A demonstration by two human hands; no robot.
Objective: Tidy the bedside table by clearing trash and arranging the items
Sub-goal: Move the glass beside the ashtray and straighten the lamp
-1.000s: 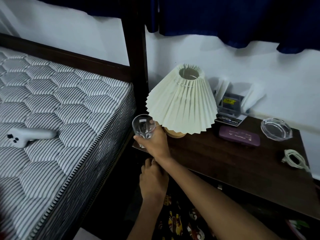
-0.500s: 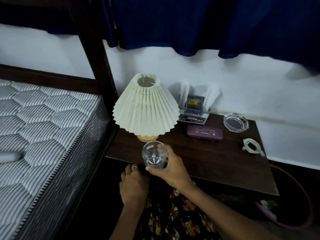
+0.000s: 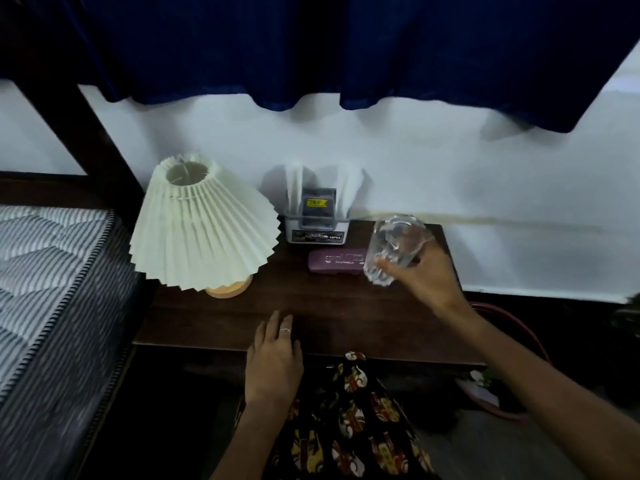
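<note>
My right hand [image 3: 420,277] grips a clear drinking glass [image 3: 394,249], tilted, above the right back part of the dark wooden bedside table [image 3: 214,320]. The glass and hand hide whatever lies at the table's right end. My left hand [image 3: 273,358] rests flat on the table's front edge, fingers apart, a ring on one finger. A purple case [image 3: 336,259] lies just left of the glass. Behind it stands a small box with white tissues [image 3: 315,216]. A pleated cream lamp [image 3: 202,223] on a wooden base stands at the table's left.
A striped mattress [image 3: 48,271] and dark bed post [image 3: 86,133] border the table on the left. A white wall and blue curtain [image 3: 311,46] rise behind. A red-rimmed bin [image 3: 498,407] sits on the floor at right. Patterned fabric covers my lap.
My right hand has carried the glass from the table's front left, near the lamp, across to the right back. My left hand has risen onto the table's front edge.
</note>
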